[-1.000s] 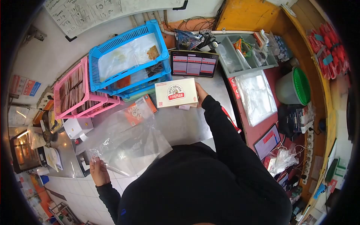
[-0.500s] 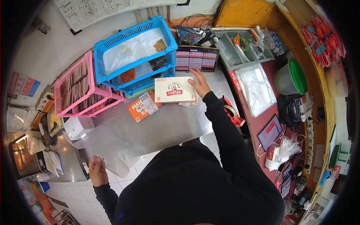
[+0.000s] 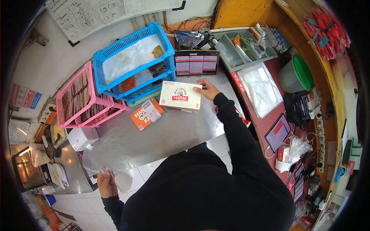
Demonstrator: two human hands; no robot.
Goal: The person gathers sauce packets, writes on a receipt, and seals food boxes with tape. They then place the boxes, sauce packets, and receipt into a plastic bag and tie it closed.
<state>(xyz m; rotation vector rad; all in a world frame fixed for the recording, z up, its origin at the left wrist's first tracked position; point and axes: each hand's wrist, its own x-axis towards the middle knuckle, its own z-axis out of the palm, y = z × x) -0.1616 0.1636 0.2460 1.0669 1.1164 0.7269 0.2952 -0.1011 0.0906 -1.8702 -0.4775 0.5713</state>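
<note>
My left hand (image 3: 106, 184) is closed on a clear plastic bag (image 3: 122, 181) that hangs at the table's front left edge. My right hand (image 3: 207, 90) touches the upper right side of a white box (image 3: 180, 96) printed with a chicken logo, its fingers closed at the box's edge. To the left of that box lies an orange box (image 3: 143, 120) with a paper slip on top. Both boxes rest on the metal table (image 3: 131, 142).
Blue stacked baskets (image 3: 101, 82) and a pink rack (image 3: 92, 90) line the back left. A tablet (image 3: 196, 62) stands behind the white box. To the right are clear bags (image 3: 261, 90), a grey divided tray (image 3: 241, 67) and a green-lidded bin (image 3: 287, 77).
The plastic bag has swung down and gathered near my left hand. My right hand now grips the white box's right edge instead of lying over its corner. The view has shifted slightly.
</note>
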